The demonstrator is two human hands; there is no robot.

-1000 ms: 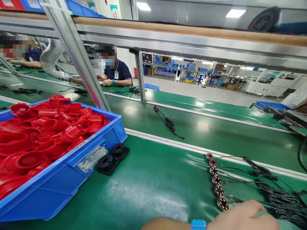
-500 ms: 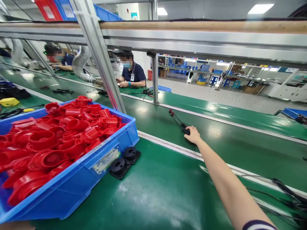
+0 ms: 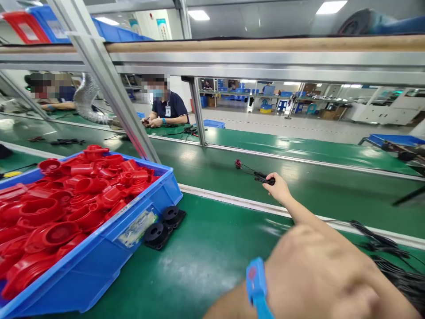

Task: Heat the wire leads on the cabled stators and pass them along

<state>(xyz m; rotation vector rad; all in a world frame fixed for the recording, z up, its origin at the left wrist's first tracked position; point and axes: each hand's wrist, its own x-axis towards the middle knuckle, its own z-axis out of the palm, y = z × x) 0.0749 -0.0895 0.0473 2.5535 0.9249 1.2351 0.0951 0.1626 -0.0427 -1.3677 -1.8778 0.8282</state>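
Note:
My right hand [image 3: 279, 188] reaches out over the far green belt. Its fingers are closed on a bundled black cable [image 3: 262, 177], whose thin leads run left to a small red-and-black end piece [image 3: 238, 163]. In the near foreground my left hand [image 3: 318, 274] passes in front of my right forearm, with a blue wrist strap [image 3: 256, 281] on its wrist. It is blurred, and its fingers do not show clearly. Below and to the right lie more bundled black cables [image 3: 378, 241], partly covered by my arms.
On the left stands a blue crate [image 3: 133, 239] heaped with red plastic parts [image 3: 83, 190]. Two black round-topped parts [image 3: 165, 226] sit against its side. A metal post [image 3: 106, 84] slants up behind it. Across the line a co-worker [image 3: 169, 104] sits handling something small.
My left hand has come into view from below. My right hand has moved slightly right with the cable, now plainly gripped. The view has shifted, so the crate appears farther left.

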